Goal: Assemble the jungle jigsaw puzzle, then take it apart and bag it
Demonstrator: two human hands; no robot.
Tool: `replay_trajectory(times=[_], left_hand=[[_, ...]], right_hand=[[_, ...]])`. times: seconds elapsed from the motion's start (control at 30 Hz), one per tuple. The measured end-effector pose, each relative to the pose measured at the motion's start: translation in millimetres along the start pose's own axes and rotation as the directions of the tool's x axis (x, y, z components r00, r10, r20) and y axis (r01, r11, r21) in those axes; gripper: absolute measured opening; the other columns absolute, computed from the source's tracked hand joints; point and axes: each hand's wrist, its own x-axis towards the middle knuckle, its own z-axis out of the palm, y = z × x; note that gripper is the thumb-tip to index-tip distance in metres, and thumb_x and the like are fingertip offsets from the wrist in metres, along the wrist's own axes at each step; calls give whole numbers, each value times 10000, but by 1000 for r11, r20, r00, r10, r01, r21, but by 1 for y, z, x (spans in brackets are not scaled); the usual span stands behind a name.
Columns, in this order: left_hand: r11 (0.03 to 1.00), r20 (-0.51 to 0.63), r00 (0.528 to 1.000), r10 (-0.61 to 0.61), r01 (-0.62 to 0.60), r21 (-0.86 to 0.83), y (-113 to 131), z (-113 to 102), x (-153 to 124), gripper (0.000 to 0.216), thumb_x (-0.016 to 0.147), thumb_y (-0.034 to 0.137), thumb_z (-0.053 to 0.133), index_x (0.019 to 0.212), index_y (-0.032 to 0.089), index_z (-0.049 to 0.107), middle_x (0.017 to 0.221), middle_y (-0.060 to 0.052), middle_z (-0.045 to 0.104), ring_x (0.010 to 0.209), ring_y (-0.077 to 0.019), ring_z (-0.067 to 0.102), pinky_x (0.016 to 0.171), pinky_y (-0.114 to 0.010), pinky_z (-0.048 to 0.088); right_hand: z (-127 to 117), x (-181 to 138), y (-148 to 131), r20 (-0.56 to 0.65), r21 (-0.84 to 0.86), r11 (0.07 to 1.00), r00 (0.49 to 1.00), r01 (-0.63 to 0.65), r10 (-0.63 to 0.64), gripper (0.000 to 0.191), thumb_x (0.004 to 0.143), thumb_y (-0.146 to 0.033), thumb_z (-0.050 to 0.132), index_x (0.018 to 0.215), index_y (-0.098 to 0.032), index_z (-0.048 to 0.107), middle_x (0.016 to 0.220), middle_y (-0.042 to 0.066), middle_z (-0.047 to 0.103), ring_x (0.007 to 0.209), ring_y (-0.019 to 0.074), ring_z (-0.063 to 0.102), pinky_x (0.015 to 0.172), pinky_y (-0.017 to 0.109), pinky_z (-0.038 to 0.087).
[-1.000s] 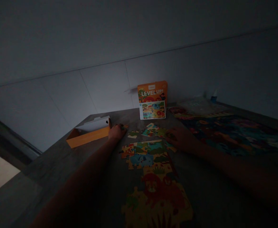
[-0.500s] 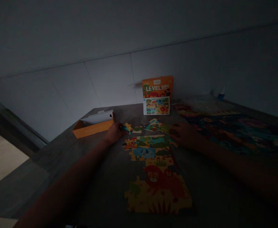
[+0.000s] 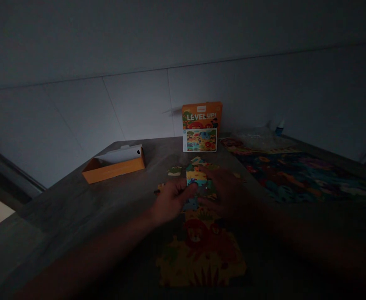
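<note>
- "LEVEL UP!" is printed on the orange box [image 3: 202, 118], stood by the tabletop's [image 3: 64, 221] back edge; smaller lettering cannot be read.
- A puzzle piece [image 3: 194, 175] is pinched by the left hand [image 3: 170, 201] over the partly joined puzzle [image 3: 201, 260].
- The right hand [image 3: 228, 193] is spread alongside; contact cannot be told.
- Room is left between puzzle and open tray [image 3: 116, 171], set near the back left corner.

- At the far part of the lion puzzle [image 3: 198, 246], a bare left hand [image 3: 170, 200] with a rounded thumb [image 3: 189, 191].
- There too, a bare right hand [image 3: 233, 193], its outline dim and soft.
- Left of the puzzle, a bare left forearm [image 3: 117, 241], slimmer toward the wrist.
- Right of it, a bare right forearm [image 3: 295, 233], deep in shadow.
</note>
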Motion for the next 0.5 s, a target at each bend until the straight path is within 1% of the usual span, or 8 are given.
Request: replay_trajectory(times=[0.03, 0.1, 0.17, 0.2, 0.27, 0.33, 0.4, 0.5], left_hand=[[999, 35, 999, 36, -36, -2, -1, 1, -1, 450, 889, 588, 574, 864, 145, 647, 756, -27, 672, 663, -149, 619, 627, -254, 493], [995, 85, 992, 97, -96, -11, -4, -2, -1, 396, 927, 502, 569, 1122, 160, 617, 897, -54, 711, 812, -192, 675, 737, -302, 535], [987, 104, 983, 154, -158, 34, -7, -7, -1, 498, 932, 416, 592, 1361, 197, 466, 1033, -77, 717, 939, -226, 692, 820, -355, 554], [974, 104, 976, 191, -201, 103, -7, -11, -1, 570, 922, 385, 615, 1420, 213, 399, 1103, -90, 707, 997, -240, 687, 859, -381, 553], [902, 107, 957, 270, -290, 320, -8, -19, -1, 654, 885, 353, 673, 1449, 235, 364, 1251, -116, 653, 1114, -266, 648, 946, -426, 528], [776, 129, 935, 332, -348, 526, -6, -26, 0, 636, 865, 373, 702, 1417, 242, 416, 1307, -118, 613, 1174, -280, 607, 992, -453, 502], [648, 169, 910, 378, -391, 654, -2, -32, 2, 589, 854, 413, 710, 1363, 228, 478, 1258, -113, 621, 1173, -282, 590, 981, -457, 505], [495, 232, 867, 441, -451, 743, 8, -41, 4, 547, 796, 451, 756, 1239, 192, 567, 1170, -114, 632, 1151, -293, 565, 966, -458, 500]], right_hand=[[0, 0, 0, -16, -3, 1000, 1000, 18, -18, 595, 931, -401, 593, 1441, -173, 386, 1233, 158, 648, 1110, 315, 625, 933, 496, 500], [0, 0, 4, -38, -11, 999, 998, 51, -51, 525, 937, -382, 593, 1391, -166, 441, 1191, 152, 668, 1069, 300, 642, 928, 486, 498], [0, -1, 8, -46, -12, 998, 997, 68, -69, 493, 929, -403, 609, 1335, -148, 494, 1159, 155, 678, 1045, 299, 645, 906, 477, 504], [1, -1, 11, -47, -14, 998, 997, 65, -65, 486, 923, -419, 616, 1311, -143, 517, 1144, 156, 683, 1042, 302, 643, 894, 475, 506], [2, -2, 14, -52, -22, 998, 997, 57, -58, 483, 913, -455, 623, 1270, -138, 553, 1111, 155, 691, 1029, 308, 643, 877, 474, 506], [4, -3, 15, -38, -35, 998, 998, 56, -57, 493, 905, -481, 627, 1244, -127, 574, 1089, 156, 694, 1013, 310, 646, 872, 474, 502], [5, -2, 14, -23, -53, 997, 998, 61, -62, 508, 897, -503, 631, 1230, -122, 589, 1069, 156, 698, 990, 314, 649, 867, 480, 500], [5, -1, 10, 25, -57, 998, 999, 42, -41, 513, 892, -526, 625, 1236, -146, 600, 1098, 152, 694, 1015, 324, 639, 883, 489, 494]])
